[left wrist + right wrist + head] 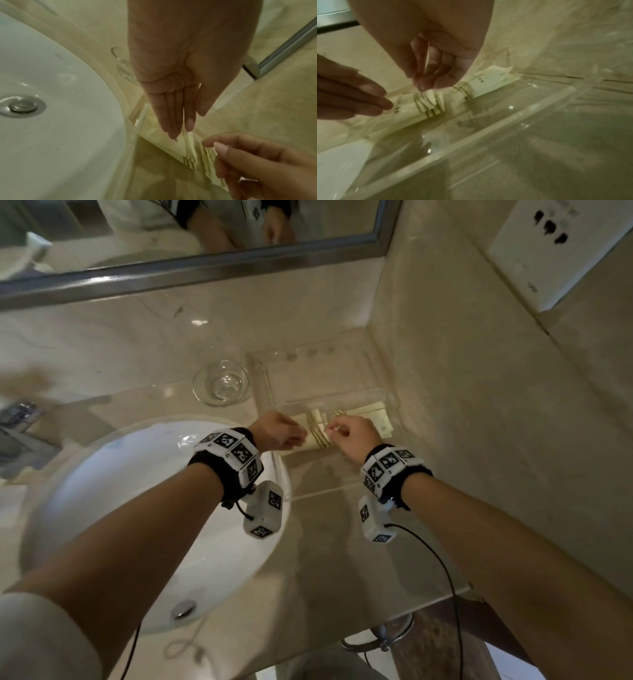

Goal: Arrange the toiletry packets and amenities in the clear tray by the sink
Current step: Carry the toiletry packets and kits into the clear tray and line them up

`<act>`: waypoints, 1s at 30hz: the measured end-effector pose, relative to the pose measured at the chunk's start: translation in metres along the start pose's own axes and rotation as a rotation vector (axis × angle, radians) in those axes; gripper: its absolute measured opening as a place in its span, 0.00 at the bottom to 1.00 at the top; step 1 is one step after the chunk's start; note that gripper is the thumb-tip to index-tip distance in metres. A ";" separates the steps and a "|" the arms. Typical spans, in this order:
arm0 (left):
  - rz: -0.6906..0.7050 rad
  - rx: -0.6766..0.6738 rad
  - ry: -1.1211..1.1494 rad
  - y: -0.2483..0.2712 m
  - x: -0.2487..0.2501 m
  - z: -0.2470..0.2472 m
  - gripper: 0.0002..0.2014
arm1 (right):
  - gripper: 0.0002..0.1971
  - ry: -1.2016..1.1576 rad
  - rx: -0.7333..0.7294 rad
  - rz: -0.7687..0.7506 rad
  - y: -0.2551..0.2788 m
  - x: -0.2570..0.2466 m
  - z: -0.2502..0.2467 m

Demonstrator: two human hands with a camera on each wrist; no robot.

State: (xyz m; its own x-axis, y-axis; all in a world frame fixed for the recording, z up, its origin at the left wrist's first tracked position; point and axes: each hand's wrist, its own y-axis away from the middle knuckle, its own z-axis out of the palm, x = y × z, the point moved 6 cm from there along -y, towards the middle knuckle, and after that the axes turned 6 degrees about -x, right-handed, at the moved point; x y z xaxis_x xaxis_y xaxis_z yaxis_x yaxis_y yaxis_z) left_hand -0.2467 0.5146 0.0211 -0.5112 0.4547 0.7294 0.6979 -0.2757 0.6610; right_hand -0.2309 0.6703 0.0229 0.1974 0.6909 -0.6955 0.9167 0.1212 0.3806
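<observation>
Packets: a row of pale cream toiletry packets (346,422) with olive stripes lies flat inside the clear tray (318,474), overlapping one another, near its far end.
Tray: clear acrylic, sitting on the counter in the corner to the right of the sink (137,508), its long side running along the side wall.
Left hand: the left hand (277,430) reaches in from the sink side; in the left wrist view its fingers (171,119) are straight and pressed together, tips pointing down onto the left end of the packet row, touching or nearly touching it, curled round nothing.
Right hand: the right hand (352,436) hovers over the middle of the row; in the right wrist view thumb and fingertips (426,82) are drawn together in a pinch on the upturned edge of one small packet (430,97), the remaining fingers curled in behind.
Between the hands: the striped ends of the packets fan out, just beside both sets of fingertips.
Counter: beige marble (120,354), glossy, with matching marble on the walls.
Glass: an empty clear tumbler (221,383) stands just left of the tray's far end.
Room: a metal-framed mirror (191,268) runs above the counter; a white socket plate (548,251) sits on the right wall; the white basin has a chrome drain (184,608).
</observation>
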 end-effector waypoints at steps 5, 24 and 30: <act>-0.022 0.034 -0.145 0.006 -0.016 -0.014 0.12 | 0.15 0.129 -0.191 -0.021 0.000 -0.011 0.032; 0.227 0.359 0.157 0.111 -0.035 -0.159 0.11 | 0.09 0.038 -0.009 -0.261 -0.012 -0.181 0.074; 0.260 0.544 0.351 0.194 -0.115 -0.264 0.10 | 0.09 0.082 -0.114 -0.404 -0.007 -0.293 0.188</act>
State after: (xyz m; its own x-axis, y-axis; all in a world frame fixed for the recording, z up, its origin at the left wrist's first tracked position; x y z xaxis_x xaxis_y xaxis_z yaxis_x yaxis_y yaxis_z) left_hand -0.1855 0.1850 0.1119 -0.3619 0.1052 0.9263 0.9247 0.1664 0.3424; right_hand -0.2294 0.3333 0.1093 -0.2021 0.6253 -0.7538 0.8698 0.4684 0.1553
